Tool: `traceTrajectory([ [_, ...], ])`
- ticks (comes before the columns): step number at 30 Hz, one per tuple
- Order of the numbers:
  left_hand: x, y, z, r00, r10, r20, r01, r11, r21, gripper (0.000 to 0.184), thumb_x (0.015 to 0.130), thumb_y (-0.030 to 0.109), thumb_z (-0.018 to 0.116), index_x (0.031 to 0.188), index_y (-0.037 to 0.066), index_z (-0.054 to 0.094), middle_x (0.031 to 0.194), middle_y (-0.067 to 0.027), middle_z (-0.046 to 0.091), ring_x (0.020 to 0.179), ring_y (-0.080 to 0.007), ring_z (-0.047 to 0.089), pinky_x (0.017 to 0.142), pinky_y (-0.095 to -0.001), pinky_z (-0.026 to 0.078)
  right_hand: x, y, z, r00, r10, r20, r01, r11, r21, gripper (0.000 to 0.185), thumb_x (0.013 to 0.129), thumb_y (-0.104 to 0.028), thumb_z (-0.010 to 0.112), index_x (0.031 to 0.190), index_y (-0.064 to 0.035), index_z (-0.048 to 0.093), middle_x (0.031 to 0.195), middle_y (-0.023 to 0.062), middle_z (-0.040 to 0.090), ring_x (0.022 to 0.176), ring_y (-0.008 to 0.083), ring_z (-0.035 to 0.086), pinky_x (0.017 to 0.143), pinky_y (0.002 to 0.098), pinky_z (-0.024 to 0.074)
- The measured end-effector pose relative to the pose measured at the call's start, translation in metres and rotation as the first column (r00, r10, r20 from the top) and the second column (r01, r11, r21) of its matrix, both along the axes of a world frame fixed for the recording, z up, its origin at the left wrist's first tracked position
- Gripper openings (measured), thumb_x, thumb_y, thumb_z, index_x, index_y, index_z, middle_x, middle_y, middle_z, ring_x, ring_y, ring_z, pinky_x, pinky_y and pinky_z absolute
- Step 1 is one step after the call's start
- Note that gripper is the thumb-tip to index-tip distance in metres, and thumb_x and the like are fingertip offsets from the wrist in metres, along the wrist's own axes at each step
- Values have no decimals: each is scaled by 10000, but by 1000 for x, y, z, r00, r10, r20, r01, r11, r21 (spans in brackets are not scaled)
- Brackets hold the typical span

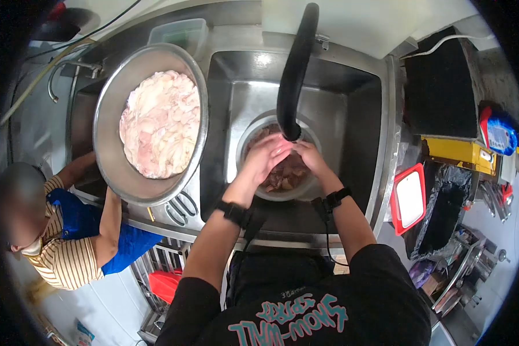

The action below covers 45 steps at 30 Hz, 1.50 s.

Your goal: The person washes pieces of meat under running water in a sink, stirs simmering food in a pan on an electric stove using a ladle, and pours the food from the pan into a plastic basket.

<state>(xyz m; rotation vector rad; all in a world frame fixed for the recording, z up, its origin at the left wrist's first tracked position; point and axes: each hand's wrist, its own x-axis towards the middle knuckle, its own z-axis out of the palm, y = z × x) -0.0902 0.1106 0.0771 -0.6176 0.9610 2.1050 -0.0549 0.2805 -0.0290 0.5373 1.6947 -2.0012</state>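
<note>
In the sink [340, 106], under a black hose [297, 72], stands a bowl [240, 153]. Over it, the left hand [266, 154] and right hand [309, 157] are close together; whether they grip anything, I cannot tell. Inside lie meat pieces [287, 176], likely soft, slippery and light, best cupped from beneath.

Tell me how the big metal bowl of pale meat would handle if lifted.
The big metal bowl would likely be heavy, since a broad heap of pale meat fills much of it. The meat may slump if tilted, as it looks soft and moist. The rim could be slippery: it looks smooth, and no handles show.
</note>
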Motion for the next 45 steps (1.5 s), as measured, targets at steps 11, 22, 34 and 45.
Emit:
traceTrajectory([
  [11,9,-28,-9,999,-44,-26,37,976,-216,274,846,138,499,1100,38,473,1023,-79,552,922,-175,552,807,-302,458,65,-47,-51,180,966,-187,-240,228,944,267,750,-152,498,1000,-180,589,1125,60,526,1039,258,489,894,394,398],
  [22,65,-121,-19,986,135,96,-95,936,-338,279,856,142,480,1120,52,469,1042,-79,551,933,-171,550,810,-291,435,-28,-14,-35,623,730,-280,-157,467,870,277,766,-136,511,1037,-99,558,1074,120,517,1032,287,462,908,342,358],
  [34,-13,52,0,991,-38,-130,51,993,104,238,871,148,473,1056,-1,489,938,-96,557,850,-214,556,756,-312,481,-5,21,10,995,-98,-32,91,979,-182,285,855,-198,497,1059,0,529,1007,67,560,893,132,525,768,273,428],
  [45,22,-24,-36,976,-172,-131,96,889,-447,383,829,134,473,1203,51,459,1135,-95,525,1090,-197,445,908,-304,342,6,64,31,887,460,-33,-317,659,682,367,732,-124,488,1086,-36,529,1074,193,539,1015,329,502,840,393,410],
])
